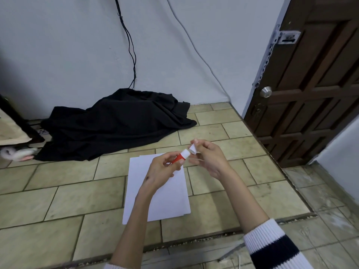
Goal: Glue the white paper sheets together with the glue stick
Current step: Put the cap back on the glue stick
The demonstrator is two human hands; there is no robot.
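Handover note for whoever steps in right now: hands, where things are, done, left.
Left hand: grips the red glue stick by its body, white end pointing to the right hand.
Right hand: pinches the white cap, just clear of the stick.
White paper sheets: stacked on the tiled floor under the hands, slightly offset at the far edge.
Done: glue stick picked up, cap off.
Left: no glue visible on the paper; spread glue, press the sheets together, recap.

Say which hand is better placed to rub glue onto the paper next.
Left. The left hand already holds the glue stick above the paper; the right hand is pinching the white cap.
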